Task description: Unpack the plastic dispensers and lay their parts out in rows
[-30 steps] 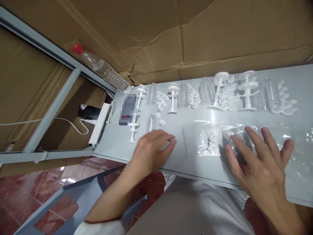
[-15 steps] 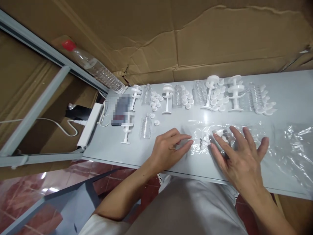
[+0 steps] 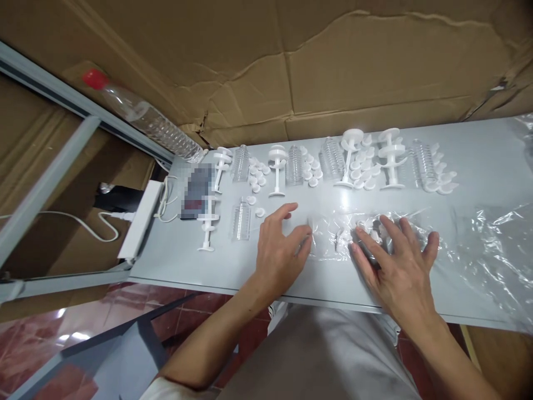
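Note:
My right hand (image 3: 402,261) lies with spread fingers on a clear plastic bag (image 3: 322,244). Small white plastic pieces (image 3: 343,238) show through the film beside and under its fingers. At the bag's left end is my left hand (image 3: 278,244), its index finger and thumb apart; whether the thumb touches the film I cannot tell. Behind the hands stand or lie white plungers (image 3: 277,169), clear ribbed tubes (image 3: 295,165) and clusters of small white nozzles (image 3: 313,169). Nearer the left hand are another plunger (image 3: 207,225), a ribbed tube (image 3: 241,221) and a loose white piece (image 3: 260,212).
More clear plastic film (image 3: 495,239) covers the right end of the grey table (image 3: 175,261). A red-capped water bottle (image 3: 154,125), a blurred-out dark object (image 3: 195,191) and a white power strip (image 3: 141,219) are at the left. A cardboard wall (image 3: 353,66) rises behind.
My left hand has drawn slightly left, and its index finger has lifted away from the thumb. The right hand stays over the bag. The whole view has shifted a little.

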`<move>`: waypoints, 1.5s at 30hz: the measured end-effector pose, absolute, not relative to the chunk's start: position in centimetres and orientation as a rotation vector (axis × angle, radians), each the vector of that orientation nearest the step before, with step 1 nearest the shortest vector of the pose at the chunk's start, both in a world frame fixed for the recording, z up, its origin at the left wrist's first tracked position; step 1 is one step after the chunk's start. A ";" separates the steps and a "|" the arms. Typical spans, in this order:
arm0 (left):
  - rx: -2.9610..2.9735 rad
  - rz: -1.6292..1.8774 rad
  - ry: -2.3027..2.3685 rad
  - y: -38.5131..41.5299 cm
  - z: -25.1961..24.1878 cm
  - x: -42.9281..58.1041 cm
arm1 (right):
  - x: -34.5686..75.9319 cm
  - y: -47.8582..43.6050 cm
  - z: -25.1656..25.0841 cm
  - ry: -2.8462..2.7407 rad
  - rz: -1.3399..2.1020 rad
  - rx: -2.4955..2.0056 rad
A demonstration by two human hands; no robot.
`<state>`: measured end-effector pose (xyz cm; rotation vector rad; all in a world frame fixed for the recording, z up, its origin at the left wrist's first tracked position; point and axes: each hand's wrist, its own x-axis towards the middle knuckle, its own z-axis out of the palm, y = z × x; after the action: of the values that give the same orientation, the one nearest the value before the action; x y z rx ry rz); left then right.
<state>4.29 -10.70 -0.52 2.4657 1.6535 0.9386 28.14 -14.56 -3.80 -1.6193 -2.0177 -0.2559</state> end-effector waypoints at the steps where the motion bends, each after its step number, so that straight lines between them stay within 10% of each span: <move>1: 2.491 0.966 1.627 -10.7 -0.5 4.3 | 28.1 -14.6 -3.8 -2.018 -0.250 -1.626; 45: 2.758 0.279 1.867 -9.0 3.5 -4.1 | 28.3 -14.3 -4.0 -2.060 -0.311 -1.602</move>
<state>-4.13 -9.03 3.50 2.7583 1.8673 0.2787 28.27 -14.30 -4.03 -1.6025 -2.0604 -0.3110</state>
